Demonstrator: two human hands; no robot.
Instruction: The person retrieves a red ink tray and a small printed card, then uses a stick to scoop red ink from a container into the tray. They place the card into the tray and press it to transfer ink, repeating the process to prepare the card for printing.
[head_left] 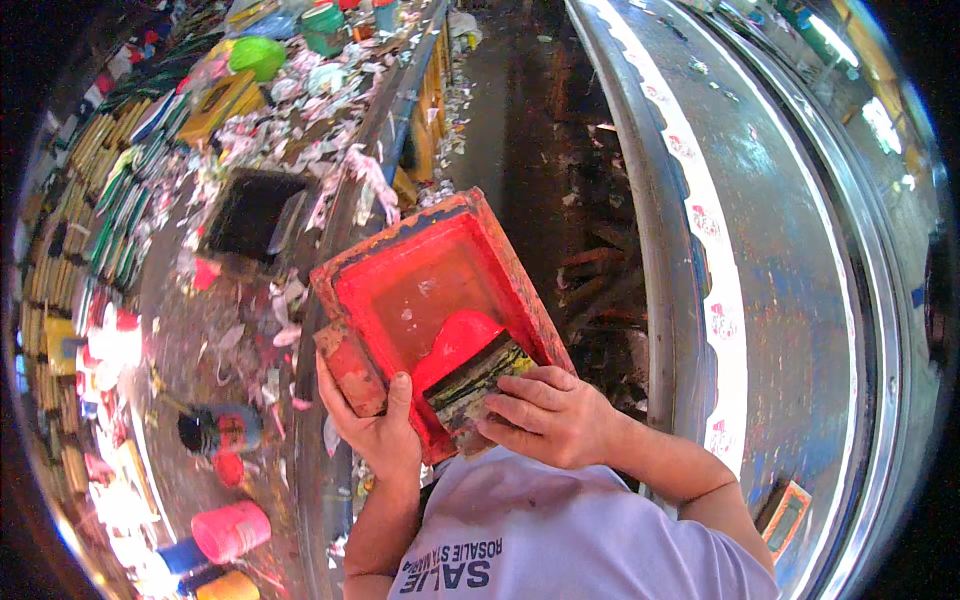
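Tilted in front of me is a red-stained screen-printing frame (520, 280) with ink-smeared mesh inside its rim. My left hand (385, 435) is closed on the worn wooden block (352, 370) at its left side, with the thumb on the near side. A squeegee (470, 385) with a dark, paint-crusted body is in my right hand (550, 415), fingers wrapped over its right end. It lies low inside the frame, next to a pool of bright red ink (462, 340). My right palm hides part of the squeegee.
On the right runs a long table (790, 300) bearing a white strip with red prints (722, 320) and a small frame (788, 518). The left table holds scraps, a dark box (258, 215), a paint pot (228, 428) and a pink container (230, 530). A dark gap (530, 130) separates them.
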